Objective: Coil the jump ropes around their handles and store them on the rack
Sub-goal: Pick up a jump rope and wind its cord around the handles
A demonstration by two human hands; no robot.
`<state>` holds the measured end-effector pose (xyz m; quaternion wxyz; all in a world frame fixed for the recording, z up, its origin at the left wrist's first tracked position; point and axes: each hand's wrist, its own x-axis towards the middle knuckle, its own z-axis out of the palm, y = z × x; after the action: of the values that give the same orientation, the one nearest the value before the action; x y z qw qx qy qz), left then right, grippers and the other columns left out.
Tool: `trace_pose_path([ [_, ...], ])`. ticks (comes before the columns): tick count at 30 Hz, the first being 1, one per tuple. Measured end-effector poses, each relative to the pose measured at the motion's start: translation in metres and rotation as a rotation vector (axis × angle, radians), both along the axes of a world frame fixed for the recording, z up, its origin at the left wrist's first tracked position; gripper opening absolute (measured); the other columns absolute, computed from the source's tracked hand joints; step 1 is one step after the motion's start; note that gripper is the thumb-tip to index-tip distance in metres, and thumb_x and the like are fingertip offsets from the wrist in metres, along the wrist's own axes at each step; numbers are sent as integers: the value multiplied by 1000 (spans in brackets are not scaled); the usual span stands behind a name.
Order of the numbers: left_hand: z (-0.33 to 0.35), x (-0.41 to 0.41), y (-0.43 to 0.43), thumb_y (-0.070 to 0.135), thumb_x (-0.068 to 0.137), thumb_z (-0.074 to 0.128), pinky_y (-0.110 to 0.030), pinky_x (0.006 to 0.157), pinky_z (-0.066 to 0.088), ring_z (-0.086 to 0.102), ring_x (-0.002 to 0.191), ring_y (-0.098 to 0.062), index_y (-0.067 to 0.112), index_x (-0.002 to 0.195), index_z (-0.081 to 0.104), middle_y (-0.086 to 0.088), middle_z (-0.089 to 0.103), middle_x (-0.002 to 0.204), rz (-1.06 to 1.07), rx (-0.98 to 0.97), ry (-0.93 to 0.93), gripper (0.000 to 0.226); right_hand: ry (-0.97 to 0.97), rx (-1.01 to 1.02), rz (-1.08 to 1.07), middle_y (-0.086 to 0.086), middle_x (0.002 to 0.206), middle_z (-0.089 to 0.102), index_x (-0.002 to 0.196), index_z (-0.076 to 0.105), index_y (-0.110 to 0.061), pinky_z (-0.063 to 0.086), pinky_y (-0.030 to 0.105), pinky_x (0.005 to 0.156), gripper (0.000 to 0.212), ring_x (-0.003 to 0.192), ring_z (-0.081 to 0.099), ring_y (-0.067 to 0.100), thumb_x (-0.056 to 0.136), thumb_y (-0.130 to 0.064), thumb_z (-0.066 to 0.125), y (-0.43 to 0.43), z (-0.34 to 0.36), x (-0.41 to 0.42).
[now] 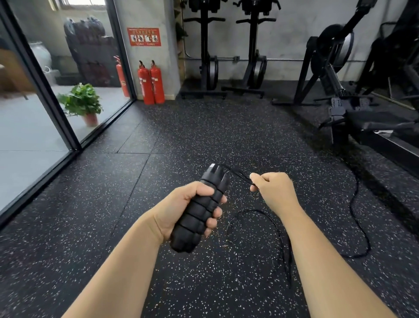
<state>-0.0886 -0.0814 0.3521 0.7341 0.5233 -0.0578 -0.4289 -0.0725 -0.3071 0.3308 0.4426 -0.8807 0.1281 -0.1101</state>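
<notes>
We count two fire extinguishers (151, 82) by the pillar, a third behind the glass, one potted plant (82, 103), two upright rowing machines (229, 50). Our left hand (181, 210) grips the paired black jump rope handles (199, 211); our right hand (273, 190) pinches the rope (360, 227), its slack looping across the speckled floor (204, 136).

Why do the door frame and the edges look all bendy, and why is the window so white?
In the head view, the wide-angle lens curves the door frame and stretches the edges; daylight washes out the window; the left hand gripping the handles looks fairly sharp, and the thin rope is hard to see against the dark floor.
</notes>
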Motion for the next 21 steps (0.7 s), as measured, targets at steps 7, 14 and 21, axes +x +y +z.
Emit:
trace_pose_path([
  [7, 5, -15, -21, 30, 69, 78, -23, 58, 46, 55, 62, -8, 18, 95, 57, 7, 61, 76, 227, 540, -644, 36, 231, 113, 261, 3, 46, 45, 40, 59, -16, 24, 24, 45, 48, 41, 29, 13, 88, -14, 56, 38, 9, -8],
  [14, 3, -16, -17, 15, 71, 78, -21, 53, 46, 58, 61, -9, 18, 102, 55, 5, 65, 78, 242, 644, -657, 38, 272, 114, 348, 10, 62, 50, 68, 62, 4, 30, 30, 60, 24, 64, 37, 18, 83, 3, 44, 51, 10, -10],
  [21, 4, -18, -17, 1, 71, 80, -19, 56, 48, 58, 63, -10, 10, 104, 59, 0, 64, 79, 220, 501, -577, 40, 294, 139, 467, 5, 53, 53, 59, 59, -5, 35, 23, 51, 34, 50, 41, 14, 87, 2, 42, 52, 16, -16],
])
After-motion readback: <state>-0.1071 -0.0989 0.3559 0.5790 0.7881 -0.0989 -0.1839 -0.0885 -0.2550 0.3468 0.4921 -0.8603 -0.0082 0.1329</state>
